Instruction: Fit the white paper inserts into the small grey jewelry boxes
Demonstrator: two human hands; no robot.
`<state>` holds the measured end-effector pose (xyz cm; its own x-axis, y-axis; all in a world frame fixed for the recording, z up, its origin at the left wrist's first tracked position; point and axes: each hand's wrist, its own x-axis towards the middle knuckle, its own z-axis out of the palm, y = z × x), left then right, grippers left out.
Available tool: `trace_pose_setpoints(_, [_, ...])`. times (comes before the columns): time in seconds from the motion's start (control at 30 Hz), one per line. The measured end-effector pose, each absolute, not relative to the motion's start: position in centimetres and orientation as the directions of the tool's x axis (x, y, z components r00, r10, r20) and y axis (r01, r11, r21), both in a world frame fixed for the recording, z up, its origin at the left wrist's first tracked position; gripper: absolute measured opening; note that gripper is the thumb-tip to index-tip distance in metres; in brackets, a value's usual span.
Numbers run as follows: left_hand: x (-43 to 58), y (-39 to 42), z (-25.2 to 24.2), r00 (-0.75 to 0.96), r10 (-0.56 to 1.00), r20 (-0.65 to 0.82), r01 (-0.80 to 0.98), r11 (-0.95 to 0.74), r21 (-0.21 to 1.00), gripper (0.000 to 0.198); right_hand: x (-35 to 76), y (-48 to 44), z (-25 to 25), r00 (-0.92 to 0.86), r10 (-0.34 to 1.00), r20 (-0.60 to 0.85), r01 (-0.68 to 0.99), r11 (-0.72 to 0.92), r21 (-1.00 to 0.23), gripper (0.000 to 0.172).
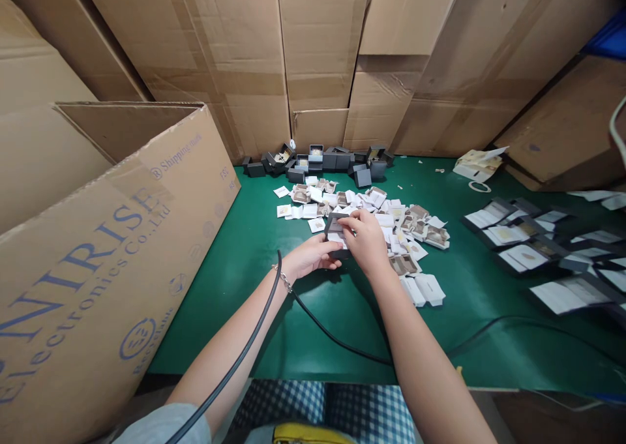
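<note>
A small black hinged gift box (336, 220), opened with a white insert inside, is held over the green table in front of me. My left hand (313, 255) is closed around its lower left side. My right hand (364, 235) reaches over from the right, its fingers bent and pinched at the white insert; whatever lies between the fingertips is hidden. Just behind and right of both hands spreads a pile of white insert cards (359, 201), some folded and some showing grey-brown undersides.
Several black boxes (337, 160) line the back of the green table (215, 326). More opened boxes with white inserts (523, 256) lie at right. A large carton (98, 261) stands at left. A black cable (337, 340) crosses by my arms. A tape ring (479, 186) lies back right.
</note>
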<state>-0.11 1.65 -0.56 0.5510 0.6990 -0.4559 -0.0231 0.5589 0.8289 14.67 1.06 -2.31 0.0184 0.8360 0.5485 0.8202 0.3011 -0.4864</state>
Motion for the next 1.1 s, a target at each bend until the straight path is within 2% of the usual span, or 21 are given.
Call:
trace_pose_setpoints(0.13, [-0.2, 1.7, -0.5, 0.527, 0.710, -0.467, -0.023, 0.561, 0.828, 0.016, 14.5, 1.2, -2.3, 0.013, 0.849, 0.529, 0.780, 0.322, -0.536, 0.022])
trace_pose_setpoints(0.23, [-0.3, 1.7, -0.2, 0.504, 0.720, -0.477, -0.038, 0.570, 0.820, 0.013, 14.5, 1.4, -2.2, 0.168, 0.869, 0.466, 0.638, 0.264, -0.723, 0.012])
trace_pose_setpoints(0.27, [-0.3, 1.7, -0.2, 0.511, 0.719, -0.471, -0.047, 0.570, 0.820, 0.014, 14.6, 1.5, -2.1, 0.248, 0.878, 0.409, 0.564, 0.212, -0.798, 0.014])
trace_pose_setpoints(0.33, [-0.4, 1.7, -0.1, 0.548, 0.709, -0.443, -0.063, 0.563, 0.824, 0.016, 14.7, 1.6, -2.0, 0.336, 0.913, 0.231, 0.371, 0.097, -0.924, 0.027])
trace_pose_setpoints(0.4, [-0.4, 1.7, -0.3, 0.587, 0.696, -0.415, -0.068, 0.552, 0.831, 0.015, 14.8, 1.7, -2.0, 0.258, 0.965, 0.056, 0.214, 0.000, -0.977, 0.032])
trace_pose_setpoints(0.47, [-0.3, 1.8, -0.6, 0.573, 0.704, -0.419, -0.036, 0.532, 0.846, 0.013, 14.7, 1.6, -1.9, 0.157, 0.987, -0.024, 0.173, -0.051, -0.984, 0.025])
trace_pose_setpoints(0.57, [-0.2, 2.0, -1.2, 0.398, 0.842, -0.366, 0.091, 0.360, 0.928, 0.020, 14.5, 1.5, -1.8, 0.144, 0.989, -0.011, 0.218, -0.042, -0.975, 0.020])
trace_pose_setpoints(0.67, [-0.2, 2.1, -1.6, 0.225, 0.969, -0.097, 0.235, 0.043, 0.971, 0.021, 14.0, 1.5, -1.9, 0.142, 0.990, -0.019, 0.247, -0.054, -0.968, 0.022])
trace_pose_setpoints(0.73, [-0.3, 2.2, -1.5, 0.195, 0.981, 0.017, 0.312, -0.078, 0.947, 0.019, 13.7, 1.4, -2.1, 0.143, 0.989, -0.032, 0.300, -0.074, -0.951, 0.023])
trace_pose_setpoints(0.9, [-0.3, 2.1, -1.2, 0.205, 0.978, 0.032, 0.457, -0.125, 0.881, 0.020, 13.2, 1.1, -2.0, 0.155, 0.988, 0.003, 0.467, -0.071, -0.881, 0.023])
trace_pose_setpoints(1.1, [-0.3, 2.2, -1.6, 0.231, 0.973, 0.022, 0.552, -0.149, 0.820, 0.019, 13.1, 0.5, -1.3, 0.113, 0.993, 0.019, 0.643, -0.059, -0.764, 0.009])
